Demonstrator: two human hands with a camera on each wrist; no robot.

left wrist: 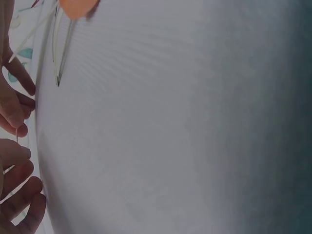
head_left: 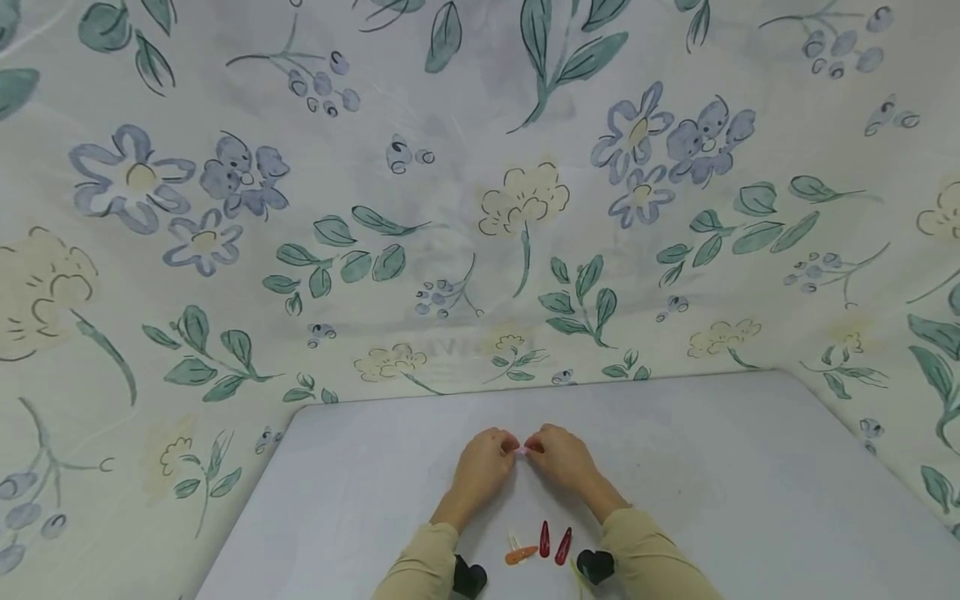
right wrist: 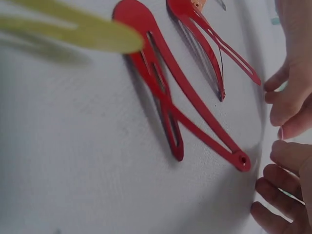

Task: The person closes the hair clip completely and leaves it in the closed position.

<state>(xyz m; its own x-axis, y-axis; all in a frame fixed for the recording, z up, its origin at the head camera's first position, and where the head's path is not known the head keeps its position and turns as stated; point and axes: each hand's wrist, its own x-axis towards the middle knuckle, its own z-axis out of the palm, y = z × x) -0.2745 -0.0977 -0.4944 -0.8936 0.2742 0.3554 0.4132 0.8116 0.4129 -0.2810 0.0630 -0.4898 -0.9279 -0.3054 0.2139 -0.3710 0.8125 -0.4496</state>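
My left hand (head_left: 483, 462) and my right hand (head_left: 562, 457) meet over the table. Between their fingertips they pinch a small pink hair clip (head_left: 521, 451), mostly hidden by the fingers, so its shape barely shows. In the left wrist view my left hand (left wrist: 19, 187) is low at the left edge, and a thin line of the piece shows between both hands' fingers. Nearer the body lie two red snap hair clips (head_left: 544, 539) (head_left: 563, 547), an orange clip (head_left: 521, 555) with a pale prong, and a yellow clip (right wrist: 92, 31), large in the right wrist view.
The white table (head_left: 360, 492) reaches back to a floral cloth (head_left: 450, 208) that hangs behind and at the sides. A black rounded piece (head_left: 469, 578) sits beside the left sleeve, and another black piece (head_left: 596, 567) beside the right sleeve.
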